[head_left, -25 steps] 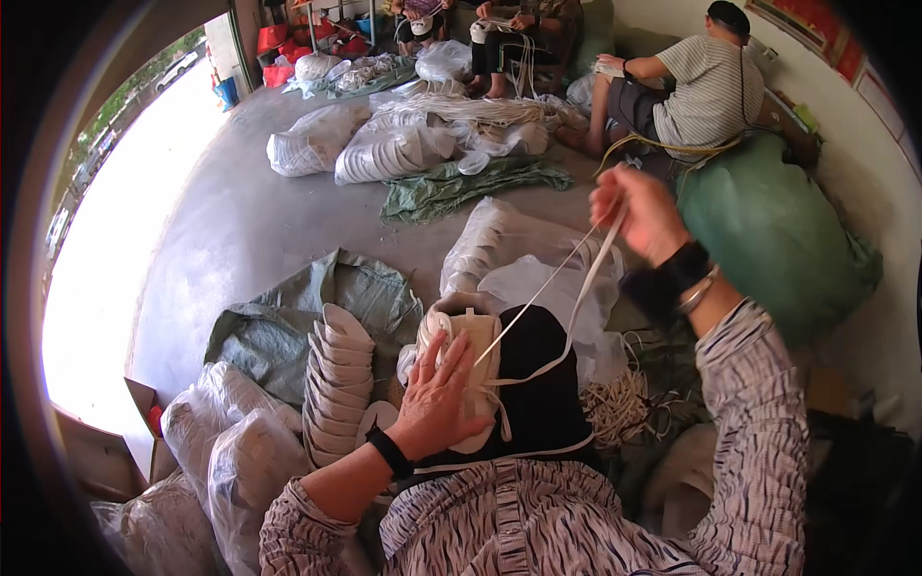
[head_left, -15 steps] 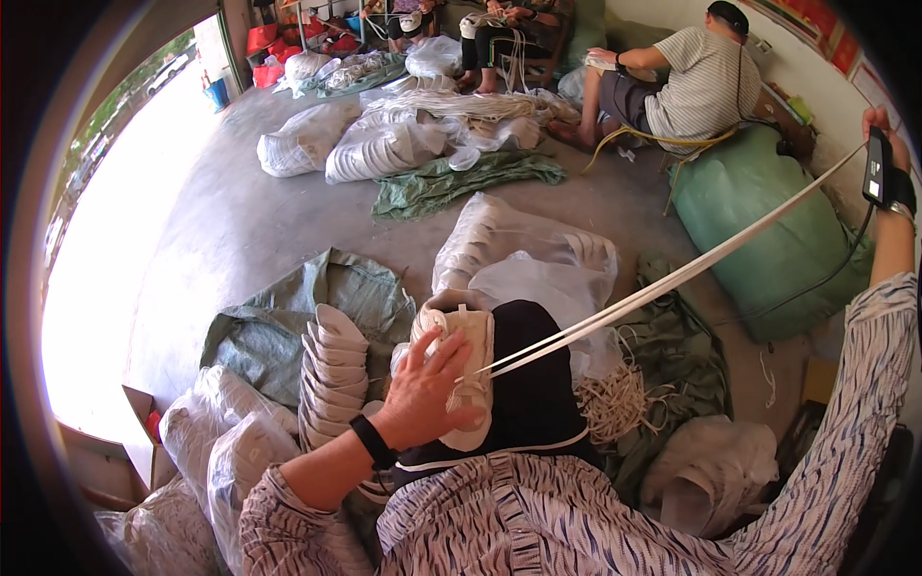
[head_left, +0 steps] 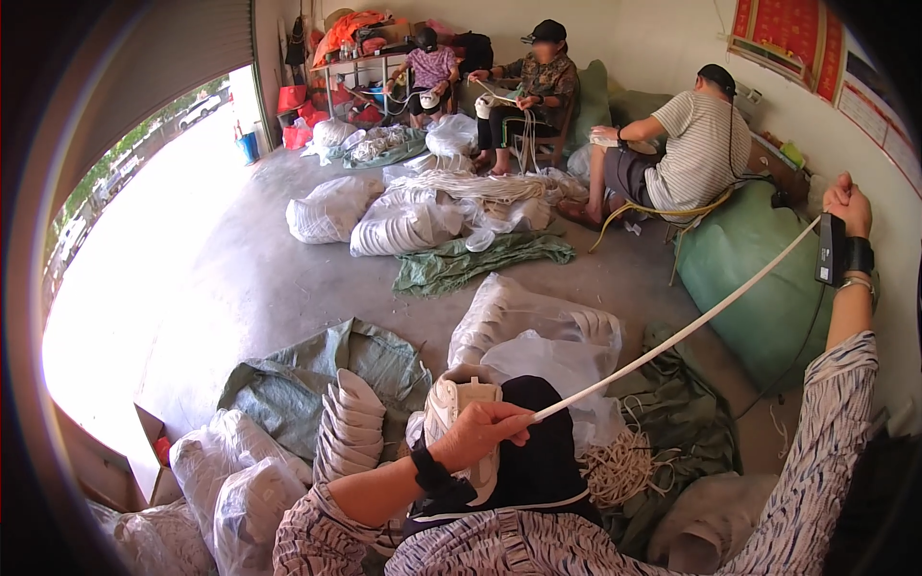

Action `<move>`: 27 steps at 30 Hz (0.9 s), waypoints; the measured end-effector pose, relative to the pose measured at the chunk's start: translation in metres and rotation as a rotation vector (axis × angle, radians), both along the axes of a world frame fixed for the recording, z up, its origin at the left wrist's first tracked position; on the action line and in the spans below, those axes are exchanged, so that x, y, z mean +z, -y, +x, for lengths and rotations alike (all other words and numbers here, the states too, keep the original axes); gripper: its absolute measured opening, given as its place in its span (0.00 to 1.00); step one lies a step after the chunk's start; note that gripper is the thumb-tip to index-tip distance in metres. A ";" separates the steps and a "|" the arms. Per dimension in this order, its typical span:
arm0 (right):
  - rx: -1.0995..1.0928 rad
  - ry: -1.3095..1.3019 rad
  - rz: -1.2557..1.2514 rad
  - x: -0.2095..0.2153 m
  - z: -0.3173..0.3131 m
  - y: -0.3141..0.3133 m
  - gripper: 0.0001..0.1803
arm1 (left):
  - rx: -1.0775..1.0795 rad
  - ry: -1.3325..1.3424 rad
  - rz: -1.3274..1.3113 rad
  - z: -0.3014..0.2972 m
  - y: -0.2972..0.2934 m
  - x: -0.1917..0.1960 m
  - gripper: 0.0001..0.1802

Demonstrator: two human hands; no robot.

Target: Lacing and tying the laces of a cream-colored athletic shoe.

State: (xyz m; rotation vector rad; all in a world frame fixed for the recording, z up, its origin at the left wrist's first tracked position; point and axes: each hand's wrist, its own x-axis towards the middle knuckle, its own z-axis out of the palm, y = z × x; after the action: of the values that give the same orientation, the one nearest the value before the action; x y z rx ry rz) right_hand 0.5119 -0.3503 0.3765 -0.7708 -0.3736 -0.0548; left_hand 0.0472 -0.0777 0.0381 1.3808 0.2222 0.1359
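A white shoe [head_left: 453, 411] rests on my lap, against my dark knee. My left hand [head_left: 482, 432] lies over it, fingers pinched on the near end of a white lace [head_left: 678, 336]. The lace runs taut up and to the right to my right hand [head_left: 849, 205], which is raised high beside the wall and closed in a fist around the lace's far end. A black band sits on each wrist.
A stack of white shoe parts [head_left: 348, 422] and clear plastic bags [head_left: 230, 480] lie at my left; a heap of loose laces [head_left: 624, 468] at my right. A large green sack [head_left: 768, 288] stands right. Three people sit working at the back among more bags.
My right hand has swung from in front of me up and far out to the right, drawing the lace long and taut. My left hand stayed on the shoe.
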 end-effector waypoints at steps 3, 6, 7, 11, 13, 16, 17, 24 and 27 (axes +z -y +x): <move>-0.143 -0.101 0.005 -0.022 0.015 0.008 0.10 | -0.034 -0.119 0.243 -0.003 -0.005 0.002 0.13; 0.078 0.045 -0.237 -0.085 -0.032 -0.050 0.09 | 0.036 -0.128 0.230 -0.009 -0.003 0.005 0.12; 0.126 0.003 -0.373 -0.106 -0.078 -0.086 0.08 | 0.056 -0.131 0.228 -0.012 -0.002 0.005 0.12; 0.953 0.281 -0.908 -0.213 -0.233 -0.152 0.17 | 0.086 -0.139 0.241 -0.010 0.000 0.001 0.13; 1.276 0.418 -1.012 -0.281 -0.284 -0.156 0.21 | 0.087 -0.169 0.257 -0.007 0.001 0.005 0.13; 1.464 0.464 -1.228 -0.317 -0.315 -0.162 0.12 | 0.109 -0.129 0.496 -0.013 0.002 0.008 0.12; 1.545 0.247 -1.237 -0.329 -0.306 -0.165 0.12 | 0.109 -0.213 0.571 -0.011 -0.002 0.009 0.11; 1.476 -0.227 -1.421 -0.350 -0.324 -0.150 0.14 | 0.387 -0.201 0.774 -0.074 -0.009 -0.008 0.11; 1.469 -0.261 -1.385 -0.349 -0.339 -0.156 0.14 | 0.354 -0.183 1.073 -0.070 0.007 -0.004 0.17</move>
State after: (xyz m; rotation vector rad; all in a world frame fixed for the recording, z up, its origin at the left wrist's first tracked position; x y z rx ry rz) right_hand 0.1729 -0.1941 0.0279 -1.6333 -0.6397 1.8341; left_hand -0.0232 -0.0851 0.0339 2.4146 0.6014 0.4713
